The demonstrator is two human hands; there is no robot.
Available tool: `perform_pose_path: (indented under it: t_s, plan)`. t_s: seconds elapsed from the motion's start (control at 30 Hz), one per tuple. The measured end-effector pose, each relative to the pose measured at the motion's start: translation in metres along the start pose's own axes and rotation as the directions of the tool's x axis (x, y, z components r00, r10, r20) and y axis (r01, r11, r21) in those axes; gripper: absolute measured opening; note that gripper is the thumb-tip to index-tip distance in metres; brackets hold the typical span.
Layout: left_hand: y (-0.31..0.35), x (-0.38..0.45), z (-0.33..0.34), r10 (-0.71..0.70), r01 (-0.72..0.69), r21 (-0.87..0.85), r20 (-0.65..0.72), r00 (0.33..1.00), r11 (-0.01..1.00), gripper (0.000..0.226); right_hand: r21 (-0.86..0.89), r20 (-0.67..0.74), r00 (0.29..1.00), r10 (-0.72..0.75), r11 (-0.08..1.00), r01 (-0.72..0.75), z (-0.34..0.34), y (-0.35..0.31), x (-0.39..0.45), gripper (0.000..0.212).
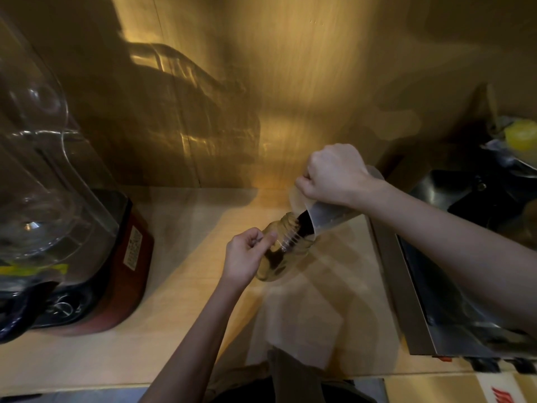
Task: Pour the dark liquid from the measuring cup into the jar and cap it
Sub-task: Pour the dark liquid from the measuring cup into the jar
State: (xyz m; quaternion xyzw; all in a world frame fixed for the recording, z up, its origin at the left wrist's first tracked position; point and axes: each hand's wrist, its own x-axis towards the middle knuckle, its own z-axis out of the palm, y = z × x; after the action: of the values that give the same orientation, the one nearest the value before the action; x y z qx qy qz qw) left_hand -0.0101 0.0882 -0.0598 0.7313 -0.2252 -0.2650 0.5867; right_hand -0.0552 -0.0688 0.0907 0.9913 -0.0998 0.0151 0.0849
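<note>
A clear glass jar (286, 251) with a threaded neck stands a little tilted on the pale counter (180, 301). My left hand (247, 257) grips its left side. My right hand (334, 173) is wrapped around the handle of a translucent measuring cup (328, 213), tipped down to the left with its spout at the jar's mouth. A dark stream of liquid (305, 225) runs from the spout into the jar, and dark liquid pools at the jar's bottom. I see no cap in view.
A blender with a clear cover (43, 170) and a red base (128, 274) fills the left side. A metal sink or tray (430, 301) lies along the right, with a yellow thing (520, 135) behind it. A brown wall backs the counter.
</note>
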Motion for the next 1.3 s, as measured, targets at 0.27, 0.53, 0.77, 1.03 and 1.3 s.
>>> perform_pose_path:
  t_s: [0.27, 0.53, 0.77, 1.03, 1.3]
  plan:
    - [-0.001, 0.0, -0.001, 0.017, -0.016, -0.017, 0.003, 1.0, 1.0, 0.033, -0.014, -0.005, 1.0, -0.011, 1.0, 0.011, 0.001, -0.002, 0.001, 0.046]
    - [0.0, -0.002, -0.002, 0.014, -0.014, -0.028, 0.0, 1.0, 1.0, 0.031, -0.015, -0.011, 0.999, -0.035, 0.999, 0.035, 0.0, -0.002, 0.002, 0.045]
    - [0.002, -0.002, -0.002, 0.002, -0.002, -0.065, 0.007, 1.0, 0.998, 0.031, -0.039, -0.014, 0.997, -0.071, 0.997, 0.07, -0.003, -0.004, 0.002, 0.039]
    - [0.003, -0.001, -0.003, -0.006, 0.007, -0.077, 0.021, 1.0, 0.997, 0.029, -0.041, -0.05, 0.996, -0.077, 0.996, 0.075, -0.005, -0.005, 0.005, 0.049]
    - [0.001, 0.001, 0.001, -0.002, 0.003, -0.126, 0.007, 1.0, 0.992, 0.03, -0.056, -0.029, 0.996, -0.081, 0.995, 0.08, -0.01, -0.005, 0.006, 0.045]
